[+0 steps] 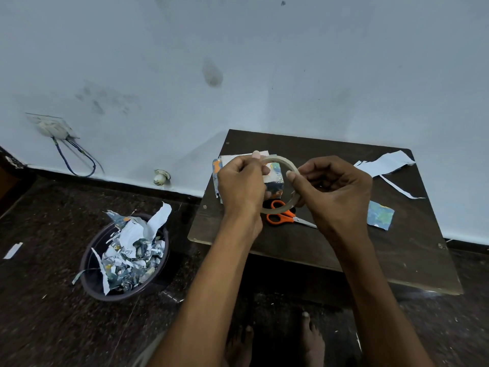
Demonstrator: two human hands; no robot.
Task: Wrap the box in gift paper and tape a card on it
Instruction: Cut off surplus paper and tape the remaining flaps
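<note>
Both my hands hold a clear tape roll (pixel 284 161) above the small dark table (pixel 344 247). My left hand (pixel 242 185) pinches the roll's left rim with thumb and fingers. My right hand (pixel 336 189) grips its right rim, thumb pressed on the outside. Seen through the ring, the box (pixel 275 181) in blue patterned gift paper sits on the table behind my hands, partly hidden. A white card or paper edge (pixel 232 158) shows behind the box.
Orange-handled scissors (pixel 281 217) lie on the table below the roll. A patterned paper scrap (pixel 381 215) and white paper strips (pixel 386 164) lie at the right. A dark bin (pixel 124 258) full of paper scraps stands on the floor at the left. My bare feet (pixel 312 337) show below.
</note>
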